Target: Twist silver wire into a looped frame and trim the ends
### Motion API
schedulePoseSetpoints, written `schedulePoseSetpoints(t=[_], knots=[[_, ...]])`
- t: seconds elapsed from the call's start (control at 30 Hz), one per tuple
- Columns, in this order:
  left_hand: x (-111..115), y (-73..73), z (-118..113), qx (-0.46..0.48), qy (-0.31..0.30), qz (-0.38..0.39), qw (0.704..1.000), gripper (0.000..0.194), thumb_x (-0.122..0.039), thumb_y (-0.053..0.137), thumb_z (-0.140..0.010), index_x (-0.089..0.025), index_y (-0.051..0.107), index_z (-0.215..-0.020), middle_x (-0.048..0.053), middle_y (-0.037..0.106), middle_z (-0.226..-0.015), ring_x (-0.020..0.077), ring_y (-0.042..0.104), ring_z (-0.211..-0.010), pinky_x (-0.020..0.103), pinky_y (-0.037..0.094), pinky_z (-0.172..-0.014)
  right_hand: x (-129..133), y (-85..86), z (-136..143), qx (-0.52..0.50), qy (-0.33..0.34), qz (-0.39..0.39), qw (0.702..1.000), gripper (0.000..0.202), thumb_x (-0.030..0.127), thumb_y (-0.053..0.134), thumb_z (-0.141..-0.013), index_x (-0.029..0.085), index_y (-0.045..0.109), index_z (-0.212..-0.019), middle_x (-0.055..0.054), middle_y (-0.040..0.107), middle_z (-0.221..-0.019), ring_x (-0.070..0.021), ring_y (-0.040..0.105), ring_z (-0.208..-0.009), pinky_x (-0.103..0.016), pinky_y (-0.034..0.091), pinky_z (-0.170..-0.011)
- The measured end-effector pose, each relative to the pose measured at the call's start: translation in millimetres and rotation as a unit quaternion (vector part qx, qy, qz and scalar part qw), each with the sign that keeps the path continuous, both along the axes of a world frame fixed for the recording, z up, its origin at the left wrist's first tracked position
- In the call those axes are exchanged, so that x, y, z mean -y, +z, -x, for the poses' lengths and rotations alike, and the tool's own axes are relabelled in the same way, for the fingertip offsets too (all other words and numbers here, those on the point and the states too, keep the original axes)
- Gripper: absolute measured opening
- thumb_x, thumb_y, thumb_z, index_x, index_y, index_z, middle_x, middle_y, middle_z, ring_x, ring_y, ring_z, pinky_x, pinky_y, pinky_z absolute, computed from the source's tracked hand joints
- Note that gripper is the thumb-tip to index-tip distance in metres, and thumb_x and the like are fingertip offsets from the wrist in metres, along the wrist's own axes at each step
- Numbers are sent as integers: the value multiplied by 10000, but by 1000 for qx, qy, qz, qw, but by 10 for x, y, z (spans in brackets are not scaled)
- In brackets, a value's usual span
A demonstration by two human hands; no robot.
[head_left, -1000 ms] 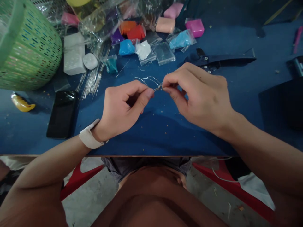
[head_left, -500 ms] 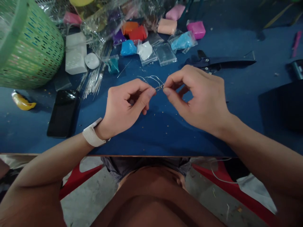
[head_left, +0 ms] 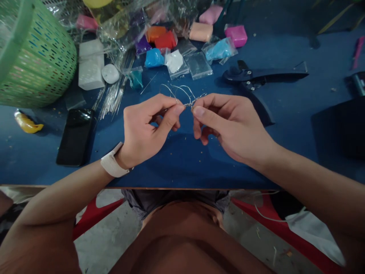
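Observation:
Between my hands is a thin silvery wire (head_left: 188,104), twisted along its middle, with several loops arching up behind it. My left hand (head_left: 154,125) pinches one end of the twist between thumb and forefinger. At the other end, my right hand (head_left: 228,121) grips the twist with thumb and forefinger, its other fingers curled loosely below. The fingertips hide part of the wire. Beyond my right hand lie dark-handled pliers (head_left: 251,75), and a bundle of straight silvery wires (head_left: 114,95) rests beyond my left hand.
A green perforated basket (head_left: 45,57) stands at the left, with a black phone (head_left: 74,137) nearer the table edge. Along the back lie several bagged clay-like lumps, among them a blue one (head_left: 154,58). A white block (head_left: 91,64) is beside the basket. A dark object (head_left: 342,129) sits at right.
My right hand has turned and shifted left and nearer me, its lower fingers now showing. The wire loops stand higher, and more of the pliers is uncovered. My left hand moved slightly left.

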State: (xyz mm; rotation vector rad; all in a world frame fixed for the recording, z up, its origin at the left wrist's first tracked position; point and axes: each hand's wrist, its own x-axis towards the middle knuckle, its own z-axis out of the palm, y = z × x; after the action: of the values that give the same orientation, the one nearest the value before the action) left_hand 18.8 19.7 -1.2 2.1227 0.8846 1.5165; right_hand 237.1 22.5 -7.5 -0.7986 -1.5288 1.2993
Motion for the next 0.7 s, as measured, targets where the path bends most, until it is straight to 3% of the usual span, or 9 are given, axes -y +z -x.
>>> schedulePoseSetpoints(t=[0.07,0.23,0.4,0.53,0.6,0.63,0.7], knots=[[11,8,4,0,3,16,1000,213,-365,773,-1173,-255,818,-996,-34,817,-806,75,725,-593,193,593,-530,12,-6,12,3,-26,-18,999,352,609,939,-1009,275,840,-960,9,808,-791,-152,695,-550,-286,541,-417],[16,-2,14,-8,0,25,1000,202,-343,771,-1172,-266,836,-997,-43,809,-778,70,703,-545,206,567,-488,121,63,-2,86,-143,-187,968,57,280,871,-1066,285,850,-1013,7,873,-899,-183,788,-665,-337,656,-578],[24,1,13,14,-9,3,1000,176,-282,782,-1158,-255,841,-994,-52,802,-752,60,700,-533,191,577,-494,210,246,-35,228,-168,-246,927,170,237,800,-1092,380,847,-1014,23,916,-980,-246,838,-755,-433,720,-688],[77,66,16,14,26,45,999,265,-387,750,-1181,-252,843,-973,-27,812,-782,94,749,-592,242,669,-597,64,371,-197,271,-175,-328,888,179,201,813,-1059,340,844,-951,36,899,-896,-220,820,-717,-397,668,-662],[59,84,31,15,38,40,998,297,-443,752,-1179,-250,848,-974,-17,805,-776,106,747,-596,268,693,-635,-116,363,-447,337,-183,-369,847,68,283,899,-996,312,857,-950,18,894,-859,-212,824,-712,-396,632,-678],[33,85,44,16,43,36,998,311,-464,750,-1178,-253,849,-971,-13,800,-771,113,743,-596,284,706,-658,-224,333,-618,395,-202,-384,810,112,390,947,-973,307,872,-985,-4,906,-877,-228,844,-755,-413,609,-695],[-42,75,76,23,48,23,998,311,-491,759,-1167,-278,851,-960,-14,791,-762,126,729,-583,314,717,-678,-445,225,-1008,509,-267,-412,707,579,835,937,-871,309,908,-1113,-78,942,-1028,-311,882,-925,-456,510,-658]])
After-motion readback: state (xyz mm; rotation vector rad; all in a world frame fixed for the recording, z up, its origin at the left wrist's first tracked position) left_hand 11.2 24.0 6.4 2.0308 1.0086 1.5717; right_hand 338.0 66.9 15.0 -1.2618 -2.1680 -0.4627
